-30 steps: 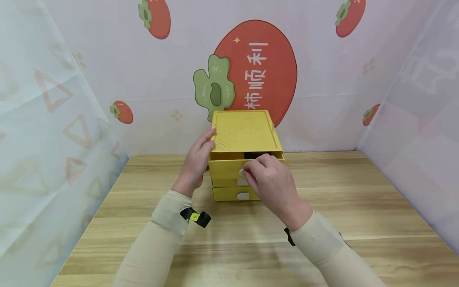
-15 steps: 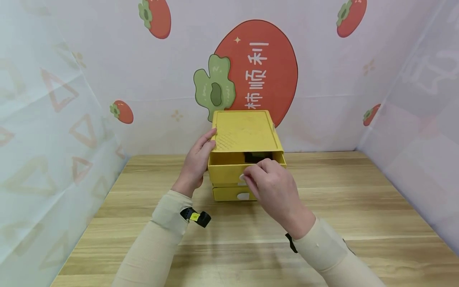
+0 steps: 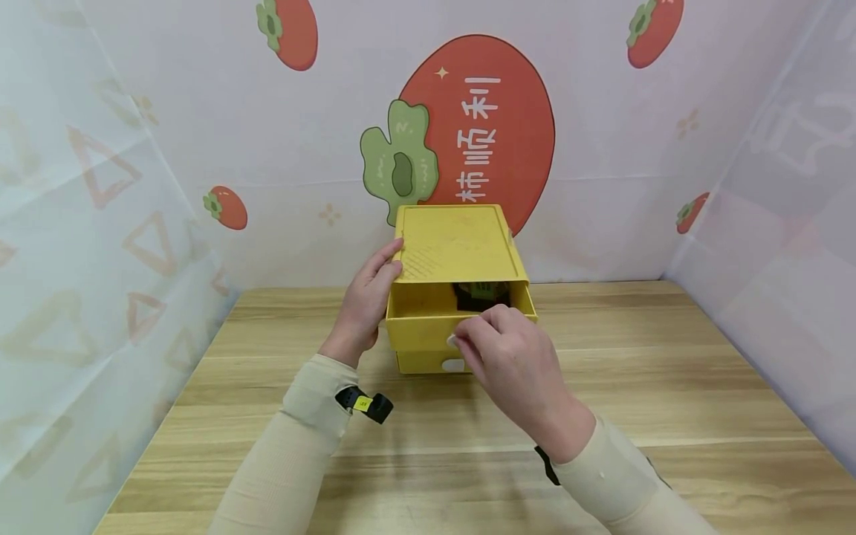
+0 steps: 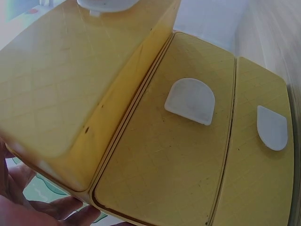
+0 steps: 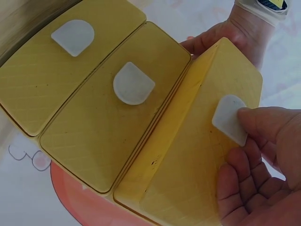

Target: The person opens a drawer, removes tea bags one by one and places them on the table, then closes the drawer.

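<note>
A small yellow drawer cabinet (image 3: 458,245) stands on the table, its top drawer (image 3: 417,333) pulled partway out. My right hand (image 3: 515,364) pinches that drawer's white handle (image 5: 227,117) between thumb and curled fingers. Against the cabinet's left side lies my left hand (image 3: 362,305), its fingertips at the top edge and side wall. A black object with some green on it (image 3: 472,301) sits inside the drawer towards the right, partly covered by the cabinet top and my right hand.
Below are two more drawers, a middle drawer (image 4: 155,141) and a bottom drawer (image 4: 258,179), both pushed in, each with a white handle. The wooden table (image 3: 301,446) meets a printed backdrop (image 3: 321,148) behind the cabinet, with fabric walls at both sides.
My right hand has drawn the top drawer further out towards me, so more of the black and green object shows. My left hand has stayed at the cabinet's side.
</note>
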The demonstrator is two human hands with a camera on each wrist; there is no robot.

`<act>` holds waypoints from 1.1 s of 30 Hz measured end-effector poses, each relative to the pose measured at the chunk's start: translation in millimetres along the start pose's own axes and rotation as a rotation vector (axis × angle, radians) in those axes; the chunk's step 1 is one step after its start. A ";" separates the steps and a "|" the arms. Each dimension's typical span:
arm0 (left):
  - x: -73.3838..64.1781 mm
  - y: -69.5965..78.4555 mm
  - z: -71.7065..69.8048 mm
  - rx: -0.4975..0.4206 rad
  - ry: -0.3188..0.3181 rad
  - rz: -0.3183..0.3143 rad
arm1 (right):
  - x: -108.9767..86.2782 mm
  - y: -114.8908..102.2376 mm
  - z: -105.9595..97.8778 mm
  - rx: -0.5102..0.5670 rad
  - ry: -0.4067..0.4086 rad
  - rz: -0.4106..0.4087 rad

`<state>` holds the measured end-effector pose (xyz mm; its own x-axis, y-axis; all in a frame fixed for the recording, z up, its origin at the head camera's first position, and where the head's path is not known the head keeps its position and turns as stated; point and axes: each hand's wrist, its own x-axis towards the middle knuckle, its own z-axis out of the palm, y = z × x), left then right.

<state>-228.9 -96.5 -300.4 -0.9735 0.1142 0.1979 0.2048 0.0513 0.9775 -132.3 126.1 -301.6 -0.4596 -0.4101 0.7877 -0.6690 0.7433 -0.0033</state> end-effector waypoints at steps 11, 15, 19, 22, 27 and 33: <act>-0.3 0.5 0.5 0.005 0.005 -0.010 | -5.9 -8.2 -7.4 -0.008 0.002 0.008; -0.5 0.8 0.7 0.005 0.004 -0.007 | -7.5 -10.7 -9.1 -0.003 0.011 -0.003; -0.4 0.4 0.8 0.003 0.006 0.000 | -9.1 -13.8 -11.2 0.003 0.013 -0.002; 0.2 -0.3 0.8 0.004 0.005 0.003 | -10.4 -16.4 -13.1 0.002 0.010 0.007; 0.1 -0.3 0.8 0.003 0.005 0.004 | -12.0 -19.0 -15.4 -0.005 0.009 0.006; -0.6 0.2 1.5 -0.003 0.007 0.001 | -13.6 -21.8 -17.3 -0.014 0.018 0.001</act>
<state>-228.1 -95.1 -300.4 -0.9741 0.1068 0.1995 0.2055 0.0486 0.9774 -101.4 124.6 -301.6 -0.4501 -0.3999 0.7984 -0.6600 0.7512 0.0041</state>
